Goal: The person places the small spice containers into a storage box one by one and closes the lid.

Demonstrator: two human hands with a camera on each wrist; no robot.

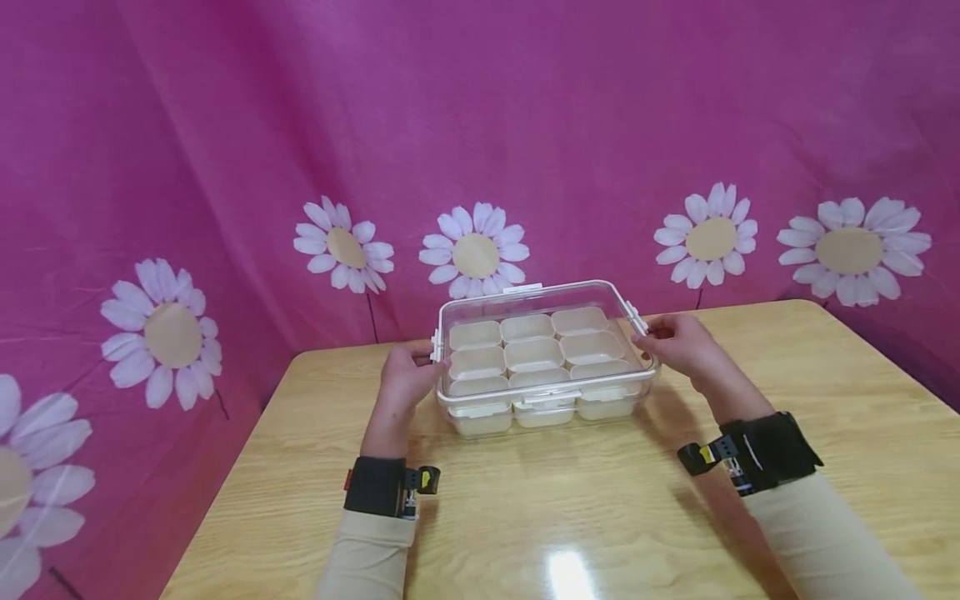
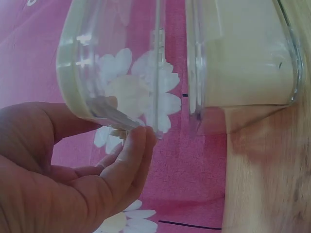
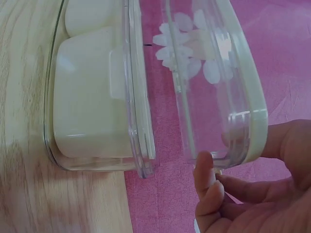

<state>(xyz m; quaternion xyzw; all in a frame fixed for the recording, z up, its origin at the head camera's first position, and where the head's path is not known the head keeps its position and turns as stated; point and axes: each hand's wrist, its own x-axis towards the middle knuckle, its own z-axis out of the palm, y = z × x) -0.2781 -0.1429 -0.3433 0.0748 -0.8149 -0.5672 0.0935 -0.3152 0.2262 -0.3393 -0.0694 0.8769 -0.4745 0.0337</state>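
Observation:
A clear plastic lid [image 1: 487, 398] with a white rim and side clips is held level by both hands. My left hand [image 1: 405, 379] pinches its left edge, thumb on the rim and fingers beneath. At the opposite edge, my right hand [image 1: 682, 342] grips the lid the same way. Both wrist views show a gap between the lid [image 3: 255, 107] and the clear container [image 3: 138, 97] below, which stands on the table. Inside the container sit several cream-coloured cups [image 1: 534, 354] in rows, seen through the lid.
The wood-grain table [image 1: 480, 517] carries the container near its back edge. Behind and to the left hangs a magenta cloth [image 1: 570, 150] printed with white daisies. Each wrist wears a black strap [image 1: 375, 486] with a small camera.

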